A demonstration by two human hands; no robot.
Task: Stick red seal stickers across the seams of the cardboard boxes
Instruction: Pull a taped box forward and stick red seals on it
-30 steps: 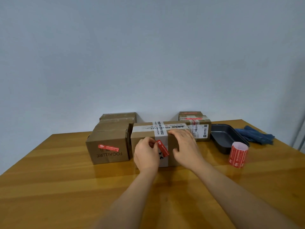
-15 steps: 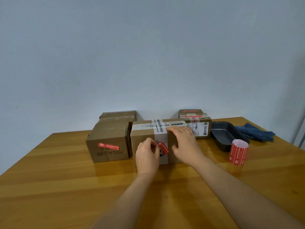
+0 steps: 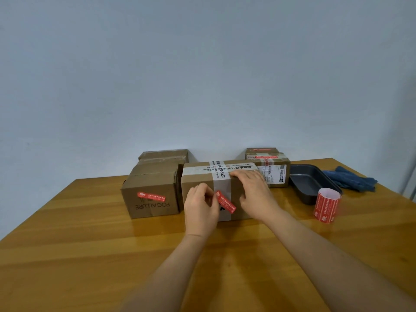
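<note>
On the taped box (image 3: 198, 179), left hand (image 3: 200, 210) pinches a slanted red sticker (image 3: 225, 201) (white print); right hand (image 3: 254, 192) lies flat.

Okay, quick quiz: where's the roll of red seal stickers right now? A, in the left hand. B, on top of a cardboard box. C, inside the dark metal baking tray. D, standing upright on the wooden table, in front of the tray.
D: the roll of red seal stickers stands upright on the wooden table, just in front of the dark metal baking tray, touched by neither hand.

Dark baking tray (image 3: 315, 176) on wooden table (image 3: 90, 255), crumpled blue cloth (image 3: 351, 180) just beside it
</note>
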